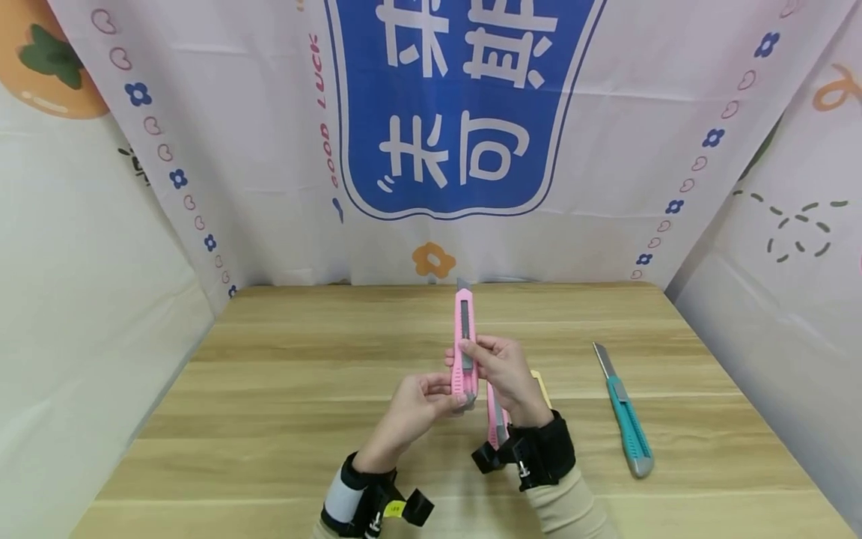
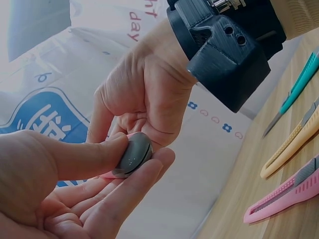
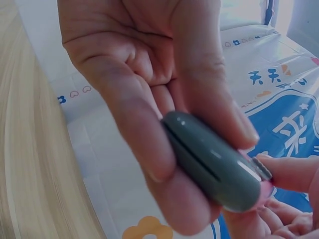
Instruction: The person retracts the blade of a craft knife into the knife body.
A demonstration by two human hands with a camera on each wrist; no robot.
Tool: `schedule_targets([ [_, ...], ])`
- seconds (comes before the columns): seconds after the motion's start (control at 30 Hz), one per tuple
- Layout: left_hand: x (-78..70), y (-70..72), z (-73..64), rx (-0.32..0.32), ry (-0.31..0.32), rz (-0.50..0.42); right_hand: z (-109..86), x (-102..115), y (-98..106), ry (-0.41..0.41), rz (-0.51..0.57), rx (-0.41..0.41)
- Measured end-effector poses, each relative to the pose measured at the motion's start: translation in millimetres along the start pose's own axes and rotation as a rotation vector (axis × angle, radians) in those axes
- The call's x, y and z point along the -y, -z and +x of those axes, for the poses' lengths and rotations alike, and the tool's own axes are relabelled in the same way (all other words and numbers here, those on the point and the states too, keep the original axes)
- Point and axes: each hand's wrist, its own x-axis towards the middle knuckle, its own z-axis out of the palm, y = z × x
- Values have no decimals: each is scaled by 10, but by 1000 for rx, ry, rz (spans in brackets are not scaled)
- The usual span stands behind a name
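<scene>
A pink utility knife (image 1: 459,322) is held up over the table, its blade tip pointing away. My left hand (image 1: 419,408) pinches its grey butt end (image 2: 133,157) between thumb and fingers. Higher on the body, my right hand (image 1: 506,373) grips the knife, with the thumb on the grey slider (image 1: 467,361). A short length of blade (image 1: 462,284) shows beyond the pink tip. The right wrist view has the grey end close up, with the right thumb (image 3: 289,172) at the slider.
Beneath the right hand lie another pink utility knife (image 1: 493,423) and a yellow one (image 2: 291,142), both partly hidden in the head view. A teal utility knife (image 1: 628,423) lies further right with its blade extended. Printed cloth (image 1: 283,150) surrounds the wooden table (image 1: 269,419).
</scene>
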Motion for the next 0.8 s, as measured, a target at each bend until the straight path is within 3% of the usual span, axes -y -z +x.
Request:
schedule_targets([
  [0.37, -18, 5, -24, -24, 9, -1, -10, 8, -9, -25, -5, -8],
  [0.8, -25, -6, -21, -25, 7, 4, -15, 25, 10, 2, 8, 27],
])
